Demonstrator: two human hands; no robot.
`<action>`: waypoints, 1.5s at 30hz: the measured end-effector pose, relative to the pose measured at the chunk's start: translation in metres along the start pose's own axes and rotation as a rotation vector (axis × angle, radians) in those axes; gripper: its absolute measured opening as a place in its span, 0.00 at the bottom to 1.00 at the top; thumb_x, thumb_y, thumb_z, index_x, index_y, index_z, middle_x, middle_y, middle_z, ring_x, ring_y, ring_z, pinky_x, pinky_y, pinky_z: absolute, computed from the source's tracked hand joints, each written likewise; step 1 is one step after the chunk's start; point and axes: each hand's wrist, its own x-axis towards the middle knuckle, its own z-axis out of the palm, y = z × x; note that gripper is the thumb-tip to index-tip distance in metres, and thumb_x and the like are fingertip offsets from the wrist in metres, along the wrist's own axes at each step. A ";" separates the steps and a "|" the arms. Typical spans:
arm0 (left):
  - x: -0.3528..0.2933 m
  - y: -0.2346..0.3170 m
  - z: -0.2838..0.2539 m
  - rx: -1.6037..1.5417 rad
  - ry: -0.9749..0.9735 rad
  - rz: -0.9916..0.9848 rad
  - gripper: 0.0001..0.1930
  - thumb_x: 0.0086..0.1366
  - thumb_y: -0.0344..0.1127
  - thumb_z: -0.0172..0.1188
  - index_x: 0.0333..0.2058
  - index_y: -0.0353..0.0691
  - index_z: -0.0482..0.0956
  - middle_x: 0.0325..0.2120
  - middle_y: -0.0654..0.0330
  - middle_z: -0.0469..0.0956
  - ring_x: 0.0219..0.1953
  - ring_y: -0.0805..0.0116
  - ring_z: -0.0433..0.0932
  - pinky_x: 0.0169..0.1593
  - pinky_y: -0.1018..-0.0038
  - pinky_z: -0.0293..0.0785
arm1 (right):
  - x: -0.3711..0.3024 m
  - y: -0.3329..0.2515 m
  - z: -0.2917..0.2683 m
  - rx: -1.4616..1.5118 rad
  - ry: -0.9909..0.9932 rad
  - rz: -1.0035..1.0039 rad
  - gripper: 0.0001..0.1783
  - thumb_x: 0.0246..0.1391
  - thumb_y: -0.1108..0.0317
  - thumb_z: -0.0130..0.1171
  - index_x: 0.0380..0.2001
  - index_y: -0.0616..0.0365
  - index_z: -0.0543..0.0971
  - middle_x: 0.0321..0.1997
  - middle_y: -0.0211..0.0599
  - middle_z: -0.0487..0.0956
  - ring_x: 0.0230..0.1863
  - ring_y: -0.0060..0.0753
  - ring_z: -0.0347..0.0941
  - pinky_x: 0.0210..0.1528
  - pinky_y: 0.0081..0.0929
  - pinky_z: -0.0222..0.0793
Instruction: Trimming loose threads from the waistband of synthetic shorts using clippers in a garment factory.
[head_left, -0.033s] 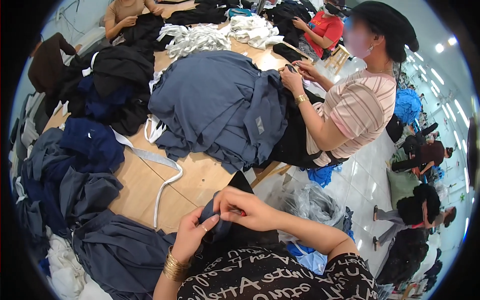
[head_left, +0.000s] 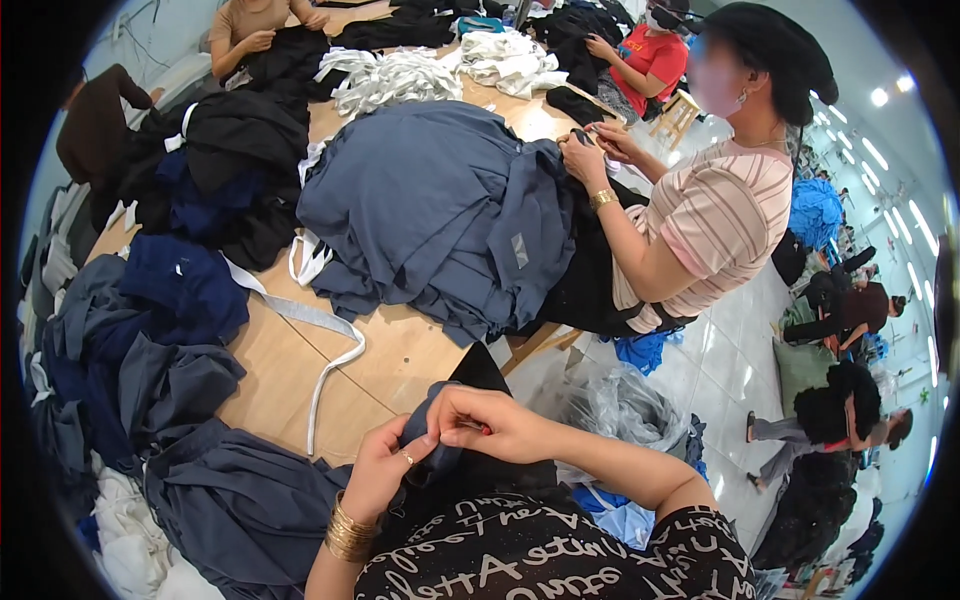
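Observation:
Close in front of my body, my left hand (head_left: 377,470) is closed on a slate-blue garment (head_left: 415,427), thumb on top of the cloth. My right hand (head_left: 497,424) meets it there, fingers curled and pinching the cloth near the left thumb. Something small and red (head_left: 486,429) peeks out of the right hand; its kind is hidden by the fingers. More slate-blue cloth (head_left: 235,505) lies by my left forearm, on the near side of the wooden table (head_left: 285,385).
A large slate-blue garment heap (head_left: 420,200) fills the table's middle. A pale strip (head_left: 340,330) lies across the wood. Dark garments (head_left: 240,140) pile up at left. A co-worker in a striped shirt (head_left: 725,210) stands at right, near a clear plastic bag (head_left: 625,405) on the floor.
My hands have barely moved; a fold of the held garment now shows a little higher above my right hand. At far right, a walking person's legs have shifted slightly.

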 end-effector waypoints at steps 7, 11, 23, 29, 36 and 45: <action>-0.015 0.010 -0.013 -0.093 -0.195 -0.193 0.12 0.60 0.32 0.57 0.41 0.32 0.74 0.31 0.69 0.74 0.31 0.85 0.68 0.37 0.87 0.65 | -0.009 -0.002 -0.009 0.319 -0.243 0.044 0.05 0.56 0.71 0.50 0.30 0.59 0.67 0.30 0.27 0.71 0.32 0.16 0.63 0.34 0.15 0.58; -0.017 0.000 -0.020 -0.063 -0.190 -0.222 0.13 0.59 0.31 0.57 0.42 0.32 0.74 0.31 0.69 0.74 0.31 0.85 0.68 0.37 0.86 0.66 | -0.004 0.003 0.002 0.243 -0.259 -0.009 0.06 0.58 0.68 0.48 0.30 0.58 0.67 0.31 0.28 0.73 0.29 0.16 0.63 0.31 0.15 0.58; -0.003 -0.006 -0.016 -0.076 -0.220 -0.071 0.14 0.62 0.33 0.53 0.42 0.29 0.73 0.32 0.67 0.75 0.35 0.83 0.69 0.41 0.82 0.67 | 0.005 -0.010 0.001 -0.090 -0.161 0.049 0.07 0.52 0.69 0.55 0.29 0.57 0.67 0.21 0.25 0.69 0.24 0.17 0.65 0.26 0.17 0.61; -0.030 0.019 -0.045 -0.151 -0.013 -0.140 0.15 0.61 0.32 0.54 0.44 0.27 0.72 0.36 0.65 0.76 0.36 0.82 0.71 0.42 0.84 0.69 | -0.010 0.037 -0.059 0.292 0.245 0.254 0.06 0.55 0.70 0.50 0.27 0.56 0.66 0.20 0.24 0.66 0.11 0.08 0.49 0.12 0.10 0.41; -0.031 0.026 -0.035 -0.080 -0.088 -0.107 0.15 0.61 0.32 0.56 0.43 0.28 0.72 0.33 0.67 0.75 0.34 0.84 0.70 0.40 0.85 0.67 | 0.020 0.008 -0.007 0.147 0.061 0.181 0.30 0.43 0.64 0.62 0.51 0.62 0.68 0.50 0.32 0.73 0.20 0.06 0.53 0.25 0.06 0.52; -0.034 0.018 -0.042 0.684 0.343 0.260 0.08 0.47 0.24 0.63 0.28 0.36 0.76 0.22 0.56 0.77 0.23 0.66 0.76 0.31 0.79 0.70 | 0.009 -0.032 0.000 -0.799 0.145 -0.369 0.10 0.29 0.77 0.60 0.23 0.56 0.75 0.19 0.33 0.67 0.16 0.33 0.65 0.17 0.25 0.58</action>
